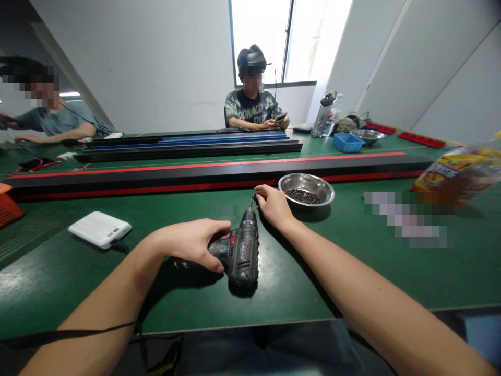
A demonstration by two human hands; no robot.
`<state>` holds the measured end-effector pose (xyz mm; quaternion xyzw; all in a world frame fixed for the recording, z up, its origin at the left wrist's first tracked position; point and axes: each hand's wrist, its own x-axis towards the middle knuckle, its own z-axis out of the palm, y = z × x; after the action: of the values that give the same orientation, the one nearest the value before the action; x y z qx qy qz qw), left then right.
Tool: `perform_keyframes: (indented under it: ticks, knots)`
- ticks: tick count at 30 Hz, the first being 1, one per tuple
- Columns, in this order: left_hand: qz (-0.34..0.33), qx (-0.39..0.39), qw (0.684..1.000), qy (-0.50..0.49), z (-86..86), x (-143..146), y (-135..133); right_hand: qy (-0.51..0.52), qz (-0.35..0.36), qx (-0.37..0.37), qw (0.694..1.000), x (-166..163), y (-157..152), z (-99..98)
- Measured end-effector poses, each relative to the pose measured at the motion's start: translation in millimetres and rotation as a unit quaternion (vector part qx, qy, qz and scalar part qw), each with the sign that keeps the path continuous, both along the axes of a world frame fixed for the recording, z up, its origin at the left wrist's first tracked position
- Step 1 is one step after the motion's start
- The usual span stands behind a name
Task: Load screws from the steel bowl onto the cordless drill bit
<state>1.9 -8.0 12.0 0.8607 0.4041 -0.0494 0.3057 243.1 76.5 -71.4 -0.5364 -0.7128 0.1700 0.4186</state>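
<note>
A black cordless drill [243,253] lies on its side in my left hand [195,241], which is wrapped round its handle. Its chuck and thin bit [251,202] point away from me, towards the long black-and-red bar [219,175]. At the bit's tip, my right hand [274,206] pinches a tiny dark piece [254,195] that looks like a screw; the fingers partly hide it. Just beyond that hand, to the right, a steel bowl [327,196] holds a heap of small dark screws [302,196].
A white power bank [99,230] with a cable sits at left, near an orange basket [8,206]. Black and blue strips [195,143] lie behind the bar. Further right are a blue basket [347,142], bottles and a snack bag [454,175]. Two people sit beyond.
</note>
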Motion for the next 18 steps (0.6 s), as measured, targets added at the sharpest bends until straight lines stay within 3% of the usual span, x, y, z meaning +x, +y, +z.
perform_keyframes:
  ticks: [18]
  knots:
    - [0.009,0.007,1.0,0.014,-1.8,1.0,1.4,0.015,-0.003,-0.04,0.999,-5.0,15.5,-7.0]
